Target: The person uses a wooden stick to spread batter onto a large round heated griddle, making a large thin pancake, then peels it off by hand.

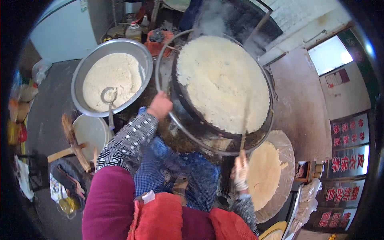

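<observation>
A large round pancake (222,84) covers the dark round griddle (186,99) in front of me. Steam rises at its far side. Around the griddle runs a metal ring (192,139), and my left hand (161,105) is closed on its left side. My right hand (240,169), below the ring, grips a thin wooden spatula (245,127). The blade of this spatula reaches over the right part of the pancake and is blurred. Just right of that hand, a cooked flat pancake (264,175) lies on a round surface covered with clear plastic (283,198).
At the left a metal basin (79,90) holds pale batter (111,75) and a ladle (110,106). Below it stand a whitish bucket (90,129) and a straw brush (69,129). A brown board (300,105) is at the right. An orange container (156,45) sits behind the basin.
</observation>
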A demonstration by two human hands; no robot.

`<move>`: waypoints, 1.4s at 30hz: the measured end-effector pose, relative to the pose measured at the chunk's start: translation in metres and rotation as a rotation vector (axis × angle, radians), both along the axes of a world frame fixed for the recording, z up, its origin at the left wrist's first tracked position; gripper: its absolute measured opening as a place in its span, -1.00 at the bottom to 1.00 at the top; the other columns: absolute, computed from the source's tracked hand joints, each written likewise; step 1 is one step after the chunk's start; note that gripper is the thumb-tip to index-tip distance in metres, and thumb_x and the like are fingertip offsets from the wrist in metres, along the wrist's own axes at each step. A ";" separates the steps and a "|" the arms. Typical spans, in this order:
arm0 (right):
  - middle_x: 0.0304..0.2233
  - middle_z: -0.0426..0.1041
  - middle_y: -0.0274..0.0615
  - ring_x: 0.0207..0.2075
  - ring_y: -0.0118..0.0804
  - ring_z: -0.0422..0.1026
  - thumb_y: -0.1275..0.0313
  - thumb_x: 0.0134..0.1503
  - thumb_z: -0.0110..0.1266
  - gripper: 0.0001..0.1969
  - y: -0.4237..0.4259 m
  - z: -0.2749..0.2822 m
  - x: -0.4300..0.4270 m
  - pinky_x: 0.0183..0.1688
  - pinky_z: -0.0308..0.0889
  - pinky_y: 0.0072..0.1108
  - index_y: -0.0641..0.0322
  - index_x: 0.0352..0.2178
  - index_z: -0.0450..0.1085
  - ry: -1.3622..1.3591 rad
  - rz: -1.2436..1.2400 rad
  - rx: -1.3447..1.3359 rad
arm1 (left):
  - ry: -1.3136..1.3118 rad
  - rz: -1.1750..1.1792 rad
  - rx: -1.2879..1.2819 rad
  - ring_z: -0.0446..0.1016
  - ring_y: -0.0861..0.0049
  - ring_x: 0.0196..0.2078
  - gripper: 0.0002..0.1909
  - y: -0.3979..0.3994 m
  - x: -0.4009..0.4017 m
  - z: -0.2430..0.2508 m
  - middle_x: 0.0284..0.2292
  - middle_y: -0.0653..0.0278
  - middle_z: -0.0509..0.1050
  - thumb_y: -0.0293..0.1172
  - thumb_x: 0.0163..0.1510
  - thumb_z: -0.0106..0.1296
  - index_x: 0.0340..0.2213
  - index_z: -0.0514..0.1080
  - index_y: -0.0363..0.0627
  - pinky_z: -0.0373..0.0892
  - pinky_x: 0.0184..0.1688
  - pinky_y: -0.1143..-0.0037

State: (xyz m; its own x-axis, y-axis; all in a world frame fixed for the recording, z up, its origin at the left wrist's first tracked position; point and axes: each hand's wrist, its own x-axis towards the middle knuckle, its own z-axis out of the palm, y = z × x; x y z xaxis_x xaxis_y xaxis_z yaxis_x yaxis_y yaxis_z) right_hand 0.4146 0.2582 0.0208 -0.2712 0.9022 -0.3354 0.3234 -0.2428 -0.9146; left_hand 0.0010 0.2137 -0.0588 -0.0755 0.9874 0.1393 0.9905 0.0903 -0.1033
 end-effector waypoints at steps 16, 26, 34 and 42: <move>-0.59 0.43 -0.13 -0.74 -0.49 0.29 0.15 0.10 -0.18 -0.47 -0.144 0.082 -0.172 -0.67 0.20 -0.69 0.33 0.01 0.13 0.150 1.243 -0.574 | -0.731 0.024 0.267 0.39 0.22 -0.29 -0.74 -0.114 0.232 -0.049 -0.38 0.08 0.42 -0.40 -0.14 -0.01 -0.35 0.37 -0.26 0.32 -0.25 0.34; -0.30 0.43 -0.08 -0.33 -0.37 0.44 0.53 0.10 -0.14 -0.58 -0.169 0.029 -0.163 -0.28 0.33 -0.61 0.34 0.03 0.10 0.177 0.816 0.177 | -2.069 0.804 0.647 0.42 0.53 -0.61 -0.78 -0.064 0.156 -0.102 -0.65 0.22 0.44 -0.47 0.02 -0.23 -0.48 0.43 -0.27 0.35 -0.51 0.52; -0.55 0.36 -0.30 -0.62 -0.57 0.21 0.35 0.16 -0.20 -0.69 -0.133 -0.017 0.032 -0.52 0.20 -0.71 0.32 -0.13 0.26 -0.267 -0.121 0.213 | -2.246 1.124 0.851 0.32 0.61 -0.49 -0.75 0.040 0.134 -0.168 -0.52 0.32 0.42 -0.41 0.09 -0.28 -0.43 0.39 -0.27 0.25 -0.44 0.54; -0.58 0.38 -0.23 -0.68 -0.60 0.19 0.50 0.08 -0.15 -0.77 -0.124 -0.033 0.007 -0.62 0.14 -0.77 0.35 -0.21 0.29 -0.353 -0.285 0.145 | -2.442 1.016 0.862 0.34 0.63 -0.41 -0.67 0.078 0.132 -0.208 -0.47 0.41 0.39 -0.21 0.14 -0.27 -0.28 0.38 -0.20 0.28 -0.34 0.58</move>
